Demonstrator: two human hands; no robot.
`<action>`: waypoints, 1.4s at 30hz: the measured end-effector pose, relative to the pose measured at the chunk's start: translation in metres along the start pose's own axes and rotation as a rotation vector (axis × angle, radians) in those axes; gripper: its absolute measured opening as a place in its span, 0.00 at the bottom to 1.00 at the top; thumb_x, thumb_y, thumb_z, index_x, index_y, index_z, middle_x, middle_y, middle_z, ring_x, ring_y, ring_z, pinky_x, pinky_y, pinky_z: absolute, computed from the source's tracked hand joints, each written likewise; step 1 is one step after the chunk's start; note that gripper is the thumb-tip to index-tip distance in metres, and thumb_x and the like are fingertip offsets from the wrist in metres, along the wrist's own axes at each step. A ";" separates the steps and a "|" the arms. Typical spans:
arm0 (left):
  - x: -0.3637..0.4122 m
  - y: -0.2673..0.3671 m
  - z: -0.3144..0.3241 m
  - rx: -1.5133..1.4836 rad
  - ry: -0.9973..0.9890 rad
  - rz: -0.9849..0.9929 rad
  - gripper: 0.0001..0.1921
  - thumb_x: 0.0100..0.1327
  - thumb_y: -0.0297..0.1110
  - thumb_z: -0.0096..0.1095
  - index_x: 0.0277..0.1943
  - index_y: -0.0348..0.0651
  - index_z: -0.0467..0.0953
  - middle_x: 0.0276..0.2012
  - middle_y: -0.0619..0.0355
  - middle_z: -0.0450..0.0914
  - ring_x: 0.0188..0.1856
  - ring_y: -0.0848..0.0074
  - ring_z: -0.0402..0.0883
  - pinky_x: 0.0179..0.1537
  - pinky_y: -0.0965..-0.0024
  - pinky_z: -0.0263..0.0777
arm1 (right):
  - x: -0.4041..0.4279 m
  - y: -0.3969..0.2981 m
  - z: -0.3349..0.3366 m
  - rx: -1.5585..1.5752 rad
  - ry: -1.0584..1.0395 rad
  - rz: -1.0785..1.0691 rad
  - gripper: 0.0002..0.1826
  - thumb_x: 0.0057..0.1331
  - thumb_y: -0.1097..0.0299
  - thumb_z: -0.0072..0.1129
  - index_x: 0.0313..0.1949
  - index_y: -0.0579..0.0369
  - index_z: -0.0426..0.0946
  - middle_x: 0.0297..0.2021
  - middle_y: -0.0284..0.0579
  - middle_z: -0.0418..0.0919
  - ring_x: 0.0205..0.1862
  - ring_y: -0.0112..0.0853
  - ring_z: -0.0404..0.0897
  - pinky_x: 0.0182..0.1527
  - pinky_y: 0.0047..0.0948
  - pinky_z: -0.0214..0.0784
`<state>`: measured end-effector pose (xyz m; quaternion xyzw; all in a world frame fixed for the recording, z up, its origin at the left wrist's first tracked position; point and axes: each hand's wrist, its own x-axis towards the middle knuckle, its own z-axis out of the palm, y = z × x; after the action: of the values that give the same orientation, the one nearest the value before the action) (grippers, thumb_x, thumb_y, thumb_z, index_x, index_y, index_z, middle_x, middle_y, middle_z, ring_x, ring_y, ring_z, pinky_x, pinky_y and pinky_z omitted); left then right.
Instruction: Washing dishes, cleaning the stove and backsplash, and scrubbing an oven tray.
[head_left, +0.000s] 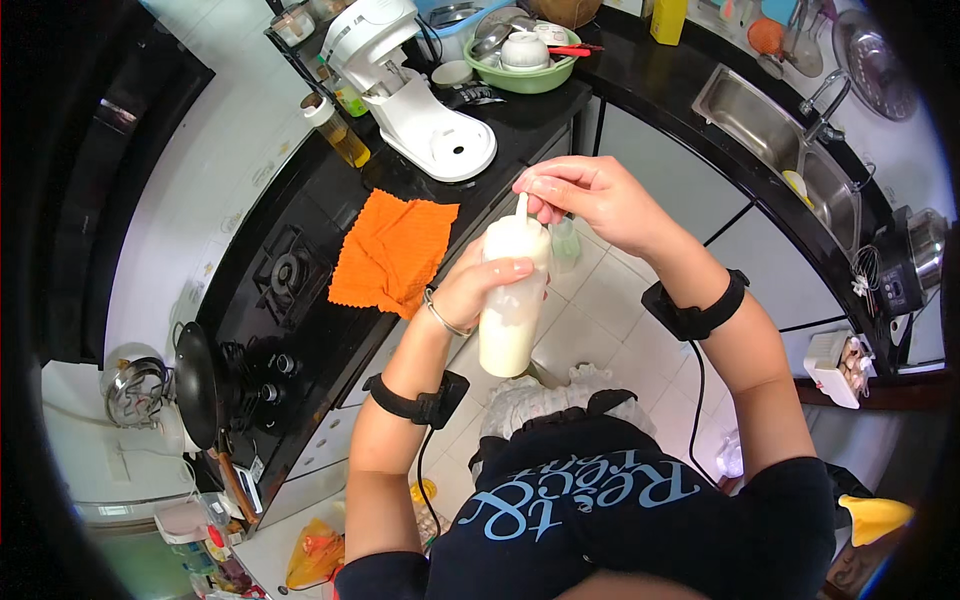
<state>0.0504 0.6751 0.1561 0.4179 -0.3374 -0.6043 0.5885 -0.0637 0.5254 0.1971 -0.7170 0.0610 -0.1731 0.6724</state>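
Observation:
My left hand (480, 281) is wrapped around a translucent plastic squeeze bottle (510, 330), thumb across its upper side. Pale cream-coloured content fills the lower part and coats some of the wall above. A white cap with a thin nozzle (523, 206) tops the bottle. At the nozzle's tip, my right hand (581, 191) pinches with thumb and fingers; the tip itself is hidden behind them. The bottle is held in the air in front of my body, over the tiled floor.
An orange cloth (394, 251) lies on the black counter beside a gas burner (285, 271). Behind it stand a white stand mixer (420, 105), an oil bottle (337, 135) and a green basin (517, 81) of dishes. A wok (199, 386) sits left; a double sink (757, 112) is at right.

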 end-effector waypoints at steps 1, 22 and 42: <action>0.000 0.000 -0.002 -0.003 -0.001 -0.001 0.25 0.47 0.39 0.60 0.46 0.37 0.64 0.33 0.54 0.73 0.32 0.73 0.76 0.34 0.70 0.73 | 0.001 -0.001 -0.001 0.010 -0.014 0.002 0.12 0.64 0.67 0.47 0.39 0.62 0.75 0.28 0.36 0.75 0.29 0.19 0.71 0.34 0.18 0.65; 0.006 0.001 -0.020 0.033 0.000 -0.039 0.23 0.47 0.36 0.60 0.46 0.38 0.63 0.34 0.55 0.73 0.33 0.73 0.75 0.34 0.72 0.71 | 0.021 0.004 -0.010 -0.082 -0.171 -0.042 0.08 0.58 0.71 0.55 0.35 0.61 0.74 0.26 0.39 0.76 0.27 0.21 0.74 0.28 0.19 0.68; 0.046 -0.012 -0.062 0.255 0.356 0.271 0.26 0.53 0.31 0.63 0.51 0.35 0.58 0.42 0.57 0.69 0.43 0.79 0.71 0.47 0.75 0.65 | 0.015 0.079 0.052 -0.546 0.212 0.019 0.39 0.49 0.63 0.65 0.55 0.58 0.52 0.47 0.55 0.67 0.49 0.43 0.70 0.48 0.35 0.64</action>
<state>0.1033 0.6352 0.1136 0.5395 -0.3549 -0.3891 0.6570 -0.0209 0.5625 0.1202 -0.8488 0.1818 -0.2179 0.4461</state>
